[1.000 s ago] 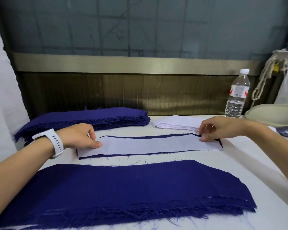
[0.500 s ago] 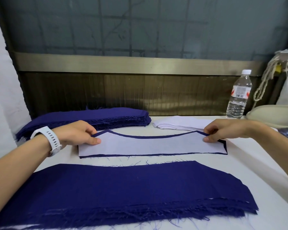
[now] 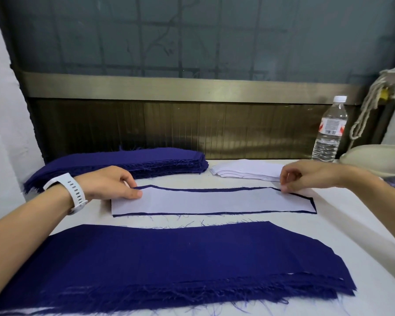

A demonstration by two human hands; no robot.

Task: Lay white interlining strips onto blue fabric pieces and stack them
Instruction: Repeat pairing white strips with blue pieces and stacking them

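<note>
Head view: the strip (image 3: pixel 205 200) lies flat on a blue piece (image 3: pixel 312 205) in the middle of the table (image 3: pixel 356 226). It covers the piece so that only a thin blue border shows along the far, near and right edges. At the strip's 9 o'clock, the left hand (image 3: pixel 107 184) has its fingers curled together, and its thumb pinches the strip's far-left corner. At 2 o'clock, the right hand (image 3: pixel 306 175) has its fingertips bunched and clamped on the strip's far-right corner. A white watch (image 3: pixel 66 192) sits on the left wrist. At 6 o'clock of the strip, apart from it, lies the near stack (image 3: pixel 169 258) of blue pieces with frayed edges. At 11 o'clock is the far stack (image 3: pixel 128 159), also blue. At 1 o'clock is a white pile (image 3: pixel 246 171) of strips, just beside the right hand. Farther out at 2 o'clock, by the table's back edge, a capped bottle (image 3: pixel 330 131) stands upright.
</note>
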